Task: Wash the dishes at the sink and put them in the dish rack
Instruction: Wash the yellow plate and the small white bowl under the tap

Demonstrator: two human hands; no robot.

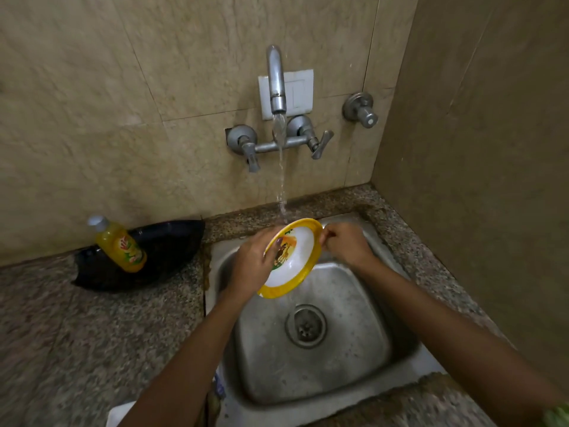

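At the near edge of the tabletop (92,349) my two forearms reach out over the steel sink (363,359), whose basin holds nothing but the drain (305,325) at its middle. I keep the work over the basin so the runoff drops straight down rather than onto the stone.

Above the far half of the sink I hold the yellow-rimmed plate (300,252), tilted with its top edge toward the wall and its printed face turned up to me. I judge the tilt lets water sheet across the face and fall off the low rim, where a thin stream does leave it.

My left hand (251,266) grips the plate's left rim, fingers (274,246) curled round it with the thumb lying on the printed face. My right hand (346,245) pinches the far right rim between tightly curled fingers, steadying the plate against the flow.

Beyond, on the far left part of the tabletop against the wall, a bottle of yellow dish liquid (121,246) leans in a black tray (172,245), within easy reach. On the wall the tap (276,84) runs, its stream landing on the plate's top edge. No dish rack is in view.
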